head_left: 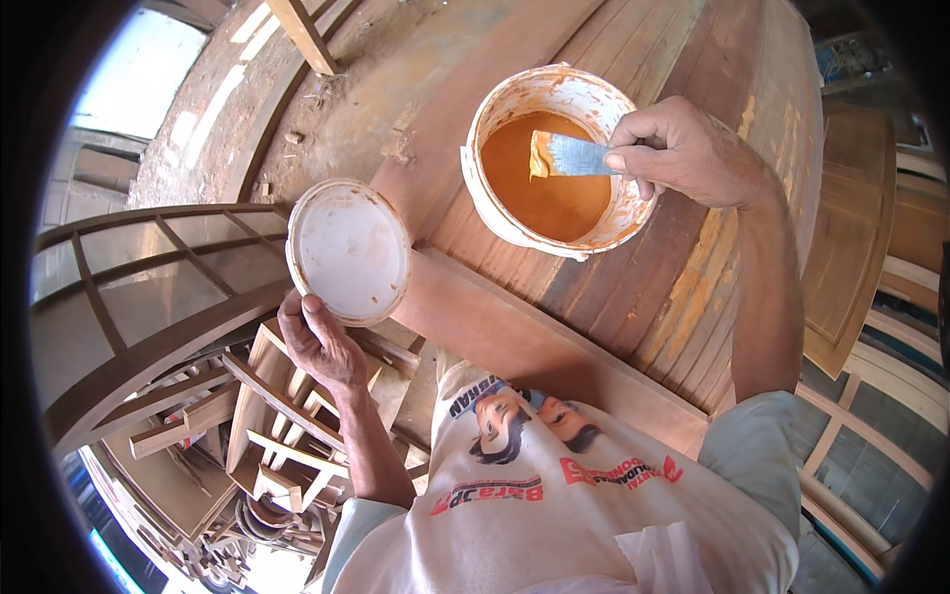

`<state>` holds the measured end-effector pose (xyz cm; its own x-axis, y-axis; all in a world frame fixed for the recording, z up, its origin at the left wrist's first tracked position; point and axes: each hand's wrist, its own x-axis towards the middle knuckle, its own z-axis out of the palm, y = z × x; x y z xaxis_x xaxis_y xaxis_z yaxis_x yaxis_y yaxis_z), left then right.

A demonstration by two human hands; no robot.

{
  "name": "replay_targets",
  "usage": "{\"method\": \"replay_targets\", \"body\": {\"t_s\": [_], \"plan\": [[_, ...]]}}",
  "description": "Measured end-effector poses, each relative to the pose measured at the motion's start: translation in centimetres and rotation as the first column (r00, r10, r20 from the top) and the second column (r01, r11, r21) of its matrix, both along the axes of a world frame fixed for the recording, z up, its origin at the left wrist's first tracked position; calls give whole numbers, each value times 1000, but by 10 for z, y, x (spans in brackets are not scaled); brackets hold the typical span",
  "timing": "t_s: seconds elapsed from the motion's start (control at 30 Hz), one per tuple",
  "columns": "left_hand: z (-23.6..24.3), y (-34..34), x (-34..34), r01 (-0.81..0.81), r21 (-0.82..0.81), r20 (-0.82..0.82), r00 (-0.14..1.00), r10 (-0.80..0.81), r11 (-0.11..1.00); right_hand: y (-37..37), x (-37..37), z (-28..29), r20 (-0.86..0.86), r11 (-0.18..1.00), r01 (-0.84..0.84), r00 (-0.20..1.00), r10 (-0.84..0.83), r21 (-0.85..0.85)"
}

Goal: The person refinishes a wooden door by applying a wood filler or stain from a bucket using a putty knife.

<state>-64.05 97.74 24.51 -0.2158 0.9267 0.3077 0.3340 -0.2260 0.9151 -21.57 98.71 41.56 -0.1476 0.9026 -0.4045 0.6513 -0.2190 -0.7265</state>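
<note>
My right hand (683, 153) grips a putty knife (579, 156) over the mouth of a white bucket (487, 210). A dab of orange putty (539, 156) clings to the blade's tip. Inside the bucket lies more orange paste (544, 208), and its inner wall is smeared with it. The bucket stands on a wooden panel (633, 287) of joined boards with orange streaks. Out to the left, my left hand (322, 342) pinches the lower rim of a round white lid (351, 247), held tilted with small orange-brown stains on its rim.
A framed window with panes (148, 267) stands at the left. Below it is a heap of wooden offcuts and frames (287, 426). Wooden door panels (851, 228) and paned frames (841, 426) lean at the right. A wooden post (302, 38) rises from the dusty floor (361, 94).
</note>
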Motion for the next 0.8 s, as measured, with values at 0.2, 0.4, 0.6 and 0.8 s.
{"method": "replay_targets", "body": {"t_s": [0.2, 0.4, 0.6, 0.8], "plan": [[-6, 12, 2, -81, 55, -172, 981, 89, 995, -37, 28, -26, -267, 963, 199, 953, -146, 183], [-32, 29, -18, -79, -271, 115, 987, 114, 959, -93, 63, -33, -445, 890, 433, 831, -333, 145], [-76, 21, 13, 23, -83, -389, 920, -54, 996, -150, 103, -98, -440, 761, 648, 695, -568, 40], [-88, 14, 39, -85, 3, -535, 842, 73, 996, -169, 114, -172, -278, 722, 691, 701, -657, 35]]}}
